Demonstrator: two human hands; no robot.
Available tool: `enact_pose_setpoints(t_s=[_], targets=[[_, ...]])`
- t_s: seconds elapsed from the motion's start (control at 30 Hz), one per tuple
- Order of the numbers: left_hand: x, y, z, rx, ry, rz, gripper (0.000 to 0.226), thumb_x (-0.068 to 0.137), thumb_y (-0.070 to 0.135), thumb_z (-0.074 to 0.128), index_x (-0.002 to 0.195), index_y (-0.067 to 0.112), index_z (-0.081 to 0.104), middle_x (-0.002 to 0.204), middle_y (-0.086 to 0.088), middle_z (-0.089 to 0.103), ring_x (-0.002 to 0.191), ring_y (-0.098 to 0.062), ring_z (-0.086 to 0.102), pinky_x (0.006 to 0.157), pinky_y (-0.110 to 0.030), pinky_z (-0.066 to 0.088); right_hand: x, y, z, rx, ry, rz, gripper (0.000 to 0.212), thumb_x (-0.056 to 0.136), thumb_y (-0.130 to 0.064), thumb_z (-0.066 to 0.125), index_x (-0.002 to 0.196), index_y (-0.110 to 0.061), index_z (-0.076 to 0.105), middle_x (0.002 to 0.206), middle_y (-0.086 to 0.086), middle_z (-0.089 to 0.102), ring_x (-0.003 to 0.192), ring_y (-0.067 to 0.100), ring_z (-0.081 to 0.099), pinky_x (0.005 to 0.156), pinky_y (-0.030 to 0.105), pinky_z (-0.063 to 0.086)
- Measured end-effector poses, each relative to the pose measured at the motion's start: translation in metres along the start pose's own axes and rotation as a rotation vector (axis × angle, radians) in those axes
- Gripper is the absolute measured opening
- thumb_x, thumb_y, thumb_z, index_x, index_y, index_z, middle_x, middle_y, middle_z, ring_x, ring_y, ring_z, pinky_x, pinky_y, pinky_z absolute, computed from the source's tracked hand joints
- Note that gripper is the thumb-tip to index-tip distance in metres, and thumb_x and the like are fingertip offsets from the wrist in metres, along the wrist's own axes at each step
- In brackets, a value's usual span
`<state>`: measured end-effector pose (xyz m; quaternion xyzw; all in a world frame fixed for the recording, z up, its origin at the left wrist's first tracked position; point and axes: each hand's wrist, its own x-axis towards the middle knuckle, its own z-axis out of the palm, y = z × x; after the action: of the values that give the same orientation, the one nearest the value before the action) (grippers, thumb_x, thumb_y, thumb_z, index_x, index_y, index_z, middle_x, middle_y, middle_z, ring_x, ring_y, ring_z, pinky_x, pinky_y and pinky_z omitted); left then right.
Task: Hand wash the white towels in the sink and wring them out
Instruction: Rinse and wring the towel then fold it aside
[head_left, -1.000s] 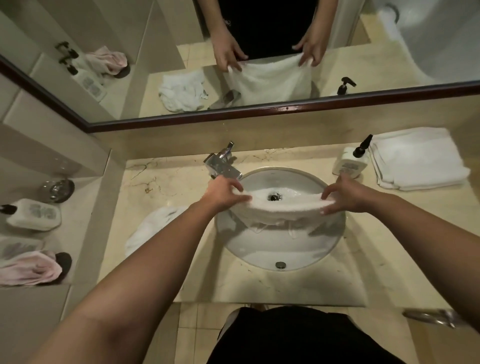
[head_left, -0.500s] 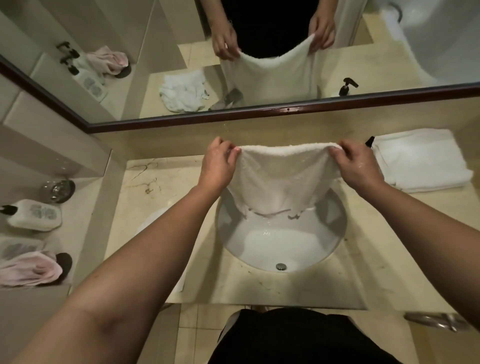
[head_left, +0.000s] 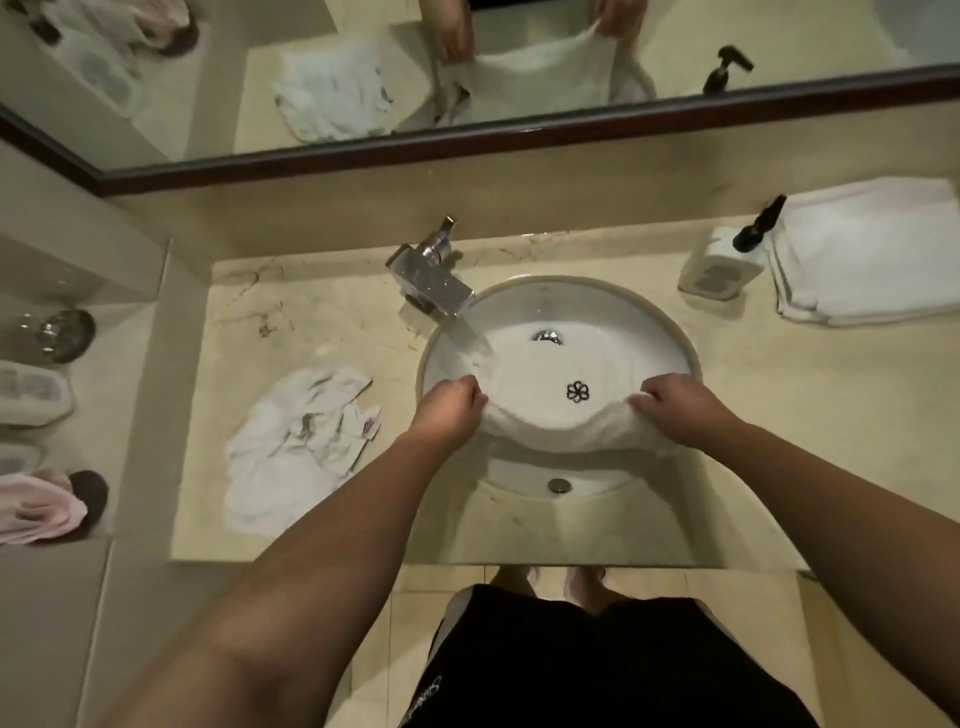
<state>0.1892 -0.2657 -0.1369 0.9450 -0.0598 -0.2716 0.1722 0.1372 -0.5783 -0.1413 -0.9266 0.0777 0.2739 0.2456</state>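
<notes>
The white towel (head_left: 540, 395) is spread flat over the sink (head_left: 670, 332), covering most of the basin; half a second earlier it hung as a vertical sheet above the sink, raised to the level of the mirror frame (head_left: 467, 143). The left hand (head_left: 447, 410) grips the towel's near-left corner, fingers curled tightly round the cloth, at the left rim of the sink. The right hand (head_left: 680, 410) grips the near-right corner in the same way, at the right rim of the sink. Both hands have dropped from above the sink to rim level. A small black flower emblem (head_left: 577, 391) now faces up on the towel. Water runs from the faucet (head_left: 434, 280), behind and left of the sink, onto the towel's far-left edge. A crumpled white towel (head_left: 291, 447) lies on the counter (head_left: 779, 415) left of the sink. A soap dispenser (head_left: 722, 265) and a stack of folded white towels (head_left: 867, 249) stand right of and behind the sink.
</notes>
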Motion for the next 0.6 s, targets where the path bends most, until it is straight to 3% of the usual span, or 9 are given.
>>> enact_pose_setpoints(t_s=[0.1,0.2,0.27,0.33,0.4,0.47,0.53,0.6], targets=[[0.013,-0.007,0.012,-0.096,0.052,-0.107,0.025,0.103,0.026,0.047,0.101,0.005,0.059,0.101,-0.018,0.066,0.093,-0.035,0.059,0.070,-0.034,0.036,0.018,0.004,0.012,0.002,0.096,0.090,0.037,0.101,-0.029,0.052,0.072,-0.009,0.060,0.074,0.010,0.059,0.076,0.031,0.055,0.064,0.035,0.035],[0.038,-0.006,0.017,-0.233,0.176,-0.162,0.024,0.102,0.024,0.051,0.096,0.004,0.063,0.093,-0.014,0.066,0.089,-0.031,0.061,0.068,-0.032,0.036,0.043,0.005,0.019,-0.072,0.306,0.106,0.035,0.102,-0.030,0.048,0.085,-0.005,0.065,0.081,0.016,0.066,0.079,0.036,0.062,0.067,0.035,0.040],[0.057,-0.004,0.025,-0.289,0.257,-0.177,0.020,0.101,0.024,0.052,0.098,0.009,0.066,0.095,-0.008,0.067,0.095,-0.027,0.062,0.072,-0.032,0.040,0.060,0.004,0.028,-0.147,0.380,0.132,0.028,0.101,-0.025,0.045,0.094,-0.007,0.066,0.088,0.017,0.069,0.086,0.038,0.064,0.079,0.041,0.048],[0.078,-0.004,0.039,-0.268,0.229,-0.180,0.027,0.099,0.024,0.054,0.120,0.012,0.065,0.122,-0.012,0.063,0.117,-0.030,0.057,0.092,-0.035,0.045,0.079,0.001,0.039,-0.229,0.323,0.204,0.024,0.098,-0.018,0.048,0.112,-0.007,0.064,0.108,0.022,0.066,0.106,0.041,0.060,0.094,0.045,0.044],[0.092,-0.006,0.055,-0.097,0.121,-0.176,0.044,0.098,0.024,0.055,0.140,0.010,0.053,0.147,-0.017,0.046,0.133,-0.035,0.043,0.107,-0.039,0.036,0.097,-0.001,0.054,-0.229,0.270,0.227,0.036,0.094,-0.016,0.053,0.128,-0.004,0.057,0.133,0.025,0.054,0.126,0.043,0.047,0.106,0.047,0.034],[0.103,-0.012,0.074,0.077,0.085,-0.115,0.046,0.099,0.022,0.052,0.143,0.009,0.049,0.152,-0.017,0.041,0.139,-0.034,0.038,0.110,-0.039,0.032,0.115,0.000,0.073,-0.191,0.247,0.149,0.043,0.094,-0.018,0.056,0.134,-0.003,0.055,0.142,0.024,0.049,0.132,0.041,0.042,0.110,0.046,0.031],[0.114,-0.016,0.091,0.141,0.099,0.035,0.041,0.097,0.018,0.052,0.137,0.009,0.055,0.148,-0.016,0.046,0.139,-0.032,0.037,0.111,-0.039,0.030,0.135,-0.002,0.089,-0.149,0.173,0.048,0.043,0.096,-0.021,0.056,0.136,-0.005,0.055,0.143,0.020,0.050,0.134,0.037,0.042,0.110,0.042,0.032],[0.123,-0.020,0.105,0.167,0.065,0.173,0.045,0.096,0.018,0.055,0.140,0.008,0.052,0.154,-0.019,0.038,0.144,-0.033,0.032,0.117,-0.042,0.026,0.153,-0.008,0.101,-0.131,0.081,-0.021,0.050,0.097,-0.024,0.056,0.143,-0.006,0.048,0.151,0.019,0.043,0.142,0.034,0.035,0.116,0.039,0.025]])
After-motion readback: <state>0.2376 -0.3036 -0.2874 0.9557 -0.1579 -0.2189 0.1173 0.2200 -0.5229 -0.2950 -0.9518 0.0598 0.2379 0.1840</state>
